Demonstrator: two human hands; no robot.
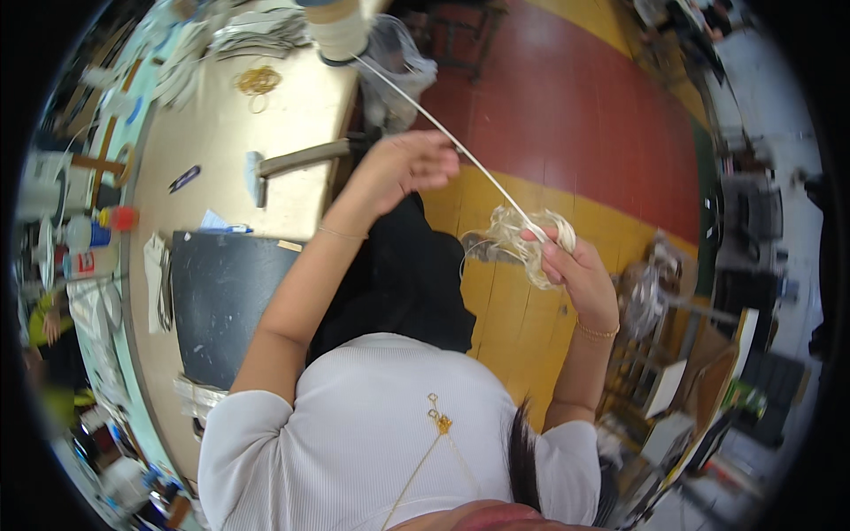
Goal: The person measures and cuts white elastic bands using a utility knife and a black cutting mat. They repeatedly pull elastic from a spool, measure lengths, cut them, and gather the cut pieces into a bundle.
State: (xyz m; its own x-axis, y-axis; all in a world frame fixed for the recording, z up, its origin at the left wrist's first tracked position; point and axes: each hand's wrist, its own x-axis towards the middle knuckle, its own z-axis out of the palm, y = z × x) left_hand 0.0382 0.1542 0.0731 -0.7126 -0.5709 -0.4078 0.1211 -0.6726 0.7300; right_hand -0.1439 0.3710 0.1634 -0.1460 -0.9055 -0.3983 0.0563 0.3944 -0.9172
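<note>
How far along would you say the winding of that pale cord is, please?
Done: a loose pale bundle of wound cord already sits in the right hand. In hand: the left hand guides the taut cream strand. Left: the large cream spool on the beige worktable looks well stocked.

I see a floor (567, 115) painted in red and yellow bands, with a green strip at its far edge. A long beige table (221, 133) runs along the left; cluttered shelving (673, 389) stands right.
</note>
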